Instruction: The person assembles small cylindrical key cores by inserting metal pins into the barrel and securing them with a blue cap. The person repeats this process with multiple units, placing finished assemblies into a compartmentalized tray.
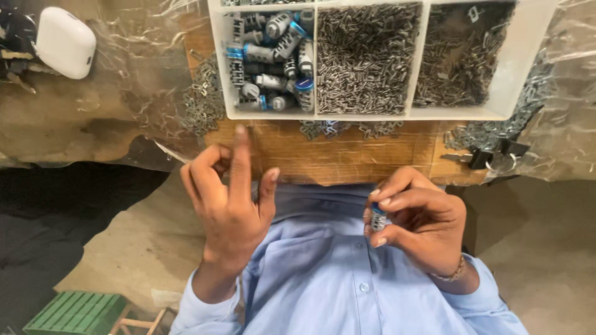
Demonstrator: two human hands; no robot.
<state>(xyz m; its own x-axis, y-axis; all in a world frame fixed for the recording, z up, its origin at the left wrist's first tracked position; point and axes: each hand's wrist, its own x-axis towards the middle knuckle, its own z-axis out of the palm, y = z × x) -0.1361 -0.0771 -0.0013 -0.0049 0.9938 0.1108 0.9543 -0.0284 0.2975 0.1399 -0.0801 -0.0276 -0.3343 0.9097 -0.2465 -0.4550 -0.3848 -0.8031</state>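
Head view, looking down. 2 hands, 1 white tray (515,68), 3 bins in it, w/ a 4th row just showing at the top edge.

Left bin (270,59): grey and blue small cylinder parts w/ ridged sides, approx. a dozen or more, too piled up to count right. Middle bin (366,56): full of tiny grey metal bits, way too many to count. Right bin (462,56): same kind of tiny bits, darker pile, not as full at the top right corner.

The tray sits on a wood board (347,155). More metal clips lie loose in 3 heaps: left of the tray (202,102), under its front edge, and at the right. 2 black clips (493,155) w/ metal rings sit at the board's right end.

Left hand (226,198): up in front of the board, palm toward the body, pointer finger straight up, other fingers curled a bit. It's loose and not gripping anything I can see.

Right hand (422,223): low, near the chest, fingers bent in. It pinches 1 small part (377,218), grey w/ a blue bit, between thumb and fingertips. A thin bracelet is on that wrist.

The 2 hands are well apart. Both are over a light blue button shirt (335,273).

Top left: 1 white rounded box (64,42) on clear plastic sheet. Bottom left: 1 green slatted crate (77,312) on the floor.
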